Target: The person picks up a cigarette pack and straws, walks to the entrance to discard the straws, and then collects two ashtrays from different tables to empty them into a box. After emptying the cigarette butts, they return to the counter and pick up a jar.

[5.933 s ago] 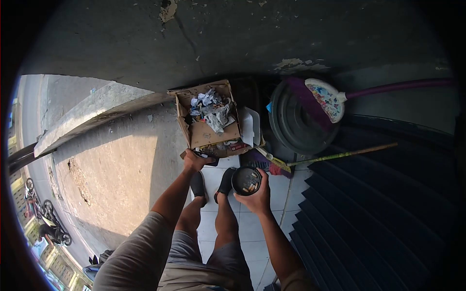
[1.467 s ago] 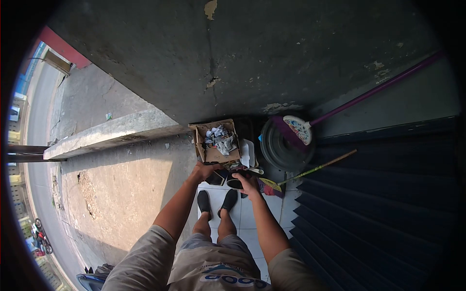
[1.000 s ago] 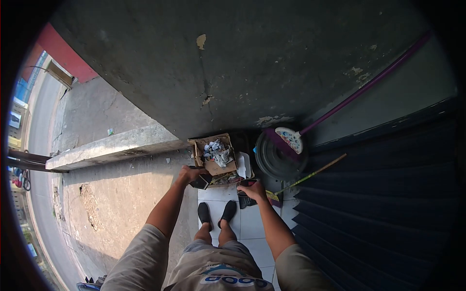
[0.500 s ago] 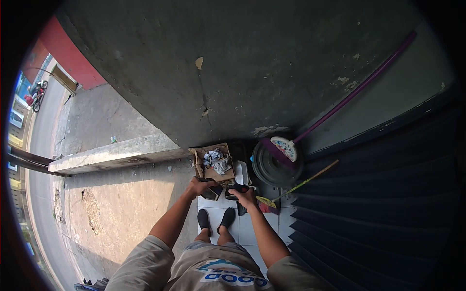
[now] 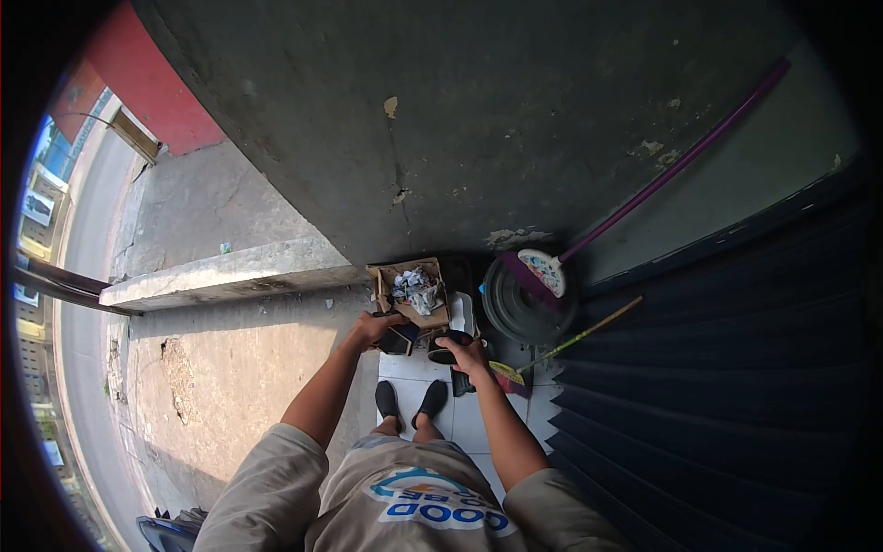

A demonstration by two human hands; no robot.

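My left hand is wrapped round a dark box-like object, just below the cardboard box. Crumpled paper and rubbish lie inside that box. To the right, my right hand grips a dark round container, whose mouth faces away from me; its inside cannot be made out. The two held objects are close side by side, above the white tiles in front of my feet.
A large grey lidded bin stands at the wall, with a purple broom leaning over it. A smaller yellow-green broom leans on the dark pleated shutter. A low concrete ledge runs left.
The dark container in my right hand has turned, so more of its round side shows. My left hand and its object have risen slightly. The view has shifted a little.
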